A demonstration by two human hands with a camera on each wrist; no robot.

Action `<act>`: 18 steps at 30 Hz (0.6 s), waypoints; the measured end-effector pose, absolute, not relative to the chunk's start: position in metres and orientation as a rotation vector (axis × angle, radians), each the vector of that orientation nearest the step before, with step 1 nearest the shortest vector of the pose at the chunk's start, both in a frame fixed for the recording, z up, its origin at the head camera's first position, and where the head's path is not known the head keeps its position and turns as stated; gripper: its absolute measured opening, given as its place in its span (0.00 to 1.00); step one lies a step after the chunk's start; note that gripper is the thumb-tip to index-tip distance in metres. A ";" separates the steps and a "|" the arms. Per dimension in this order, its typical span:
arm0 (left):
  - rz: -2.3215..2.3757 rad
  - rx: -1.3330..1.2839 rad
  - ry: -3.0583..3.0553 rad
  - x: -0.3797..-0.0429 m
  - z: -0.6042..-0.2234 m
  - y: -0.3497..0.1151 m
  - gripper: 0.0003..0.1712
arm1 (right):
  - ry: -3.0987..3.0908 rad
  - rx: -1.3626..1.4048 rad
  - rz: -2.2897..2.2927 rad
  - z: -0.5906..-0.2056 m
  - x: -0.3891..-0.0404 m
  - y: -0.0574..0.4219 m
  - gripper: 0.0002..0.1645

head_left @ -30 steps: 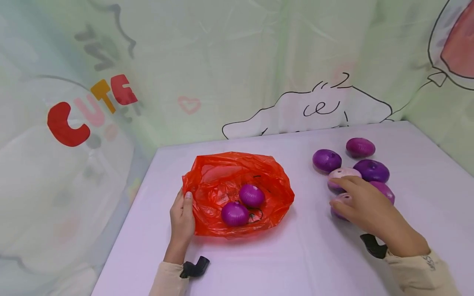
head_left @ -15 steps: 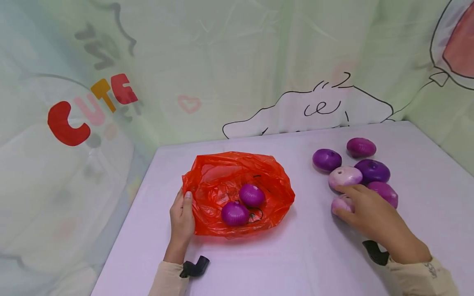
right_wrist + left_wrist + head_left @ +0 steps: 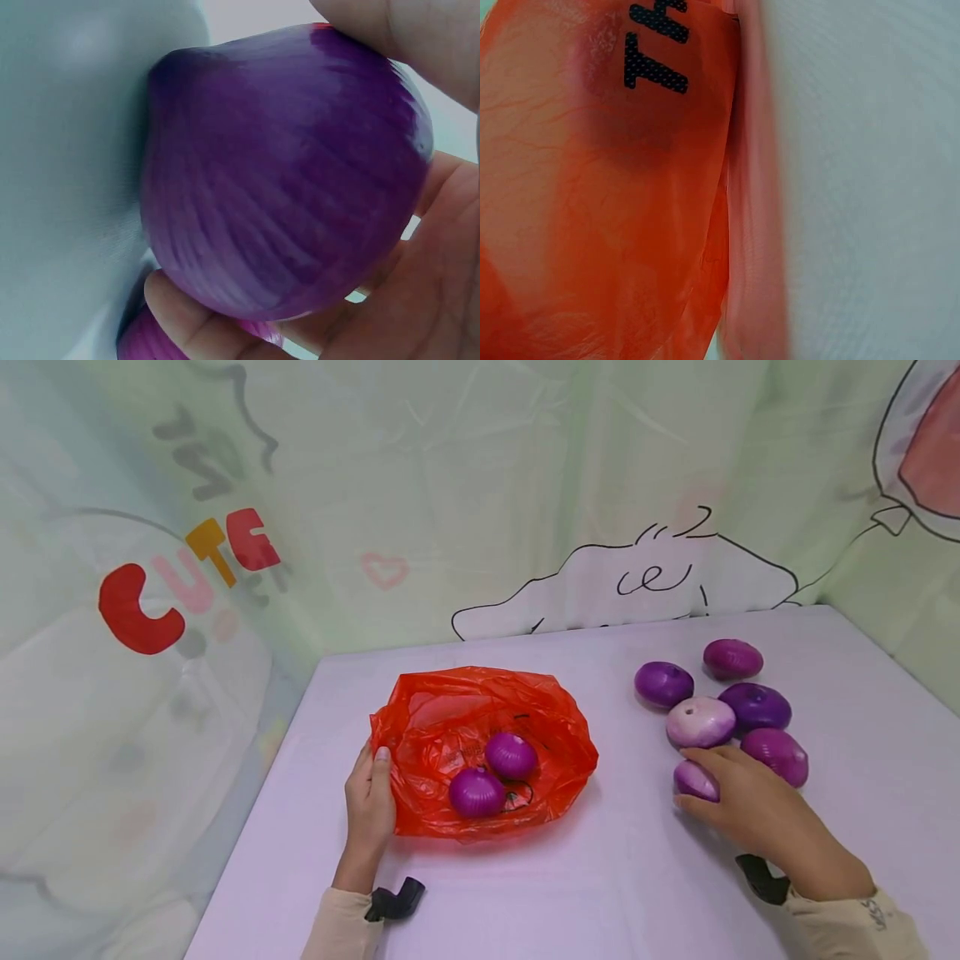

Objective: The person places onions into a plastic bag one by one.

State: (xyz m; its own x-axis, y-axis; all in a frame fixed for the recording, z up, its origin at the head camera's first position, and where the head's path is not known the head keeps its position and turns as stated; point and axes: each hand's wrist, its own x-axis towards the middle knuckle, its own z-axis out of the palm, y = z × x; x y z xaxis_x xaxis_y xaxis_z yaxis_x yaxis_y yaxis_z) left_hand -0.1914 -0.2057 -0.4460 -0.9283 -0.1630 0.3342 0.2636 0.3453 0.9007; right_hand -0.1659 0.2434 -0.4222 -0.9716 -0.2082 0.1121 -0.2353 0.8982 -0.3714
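A red plastic bag (image 3: 427, 693) lies with its mouth spread wide, and two purple onions (image 3: 477, 792) sit inside it. My left hand (image 3: 370, 802) holds the bag's left edge, thumb at the rim; the other fingers are partly hidden. In the left wrist view the translucent bag (image 3: 630, 225) fills the left side, with a dark round shape behind it. At the right, my right hand (image 3: 757, 810) grips a purple onion (image 3: 697, 781) on the table. The right wrist view shows this onion (image 3: 285, 172) between thumb and fingers.
Several more onions sit in a cluster beyond my right hand: a pale one (image 3: 701, 722), dark purple ones (image 3: 756, 707) and a magenta one (image 3: 776, 755) close to the knuckles. A printed curtain (image 3: 480, 510) hangs behind the white table (image 3: 525, 893).
My right hand has drawn slightly nearer from over the pale onion and closed its fingers around the nearest onion. My left hand and the bag have stayed put.
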 end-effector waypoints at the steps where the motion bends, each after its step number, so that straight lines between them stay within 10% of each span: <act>1: -1.607 -0.092 -2.247 -0.192 -0.446 -0.206 0.26 | -2.989 0.351 0.600 -0.423 -0.166 0.244 0.39; 18: -1.623 -0.113 -2.232 -0.192 -0.446 -0.206 0.27 | -2.901 0.351 0.616 -0.417 -0.163 0.239 0.41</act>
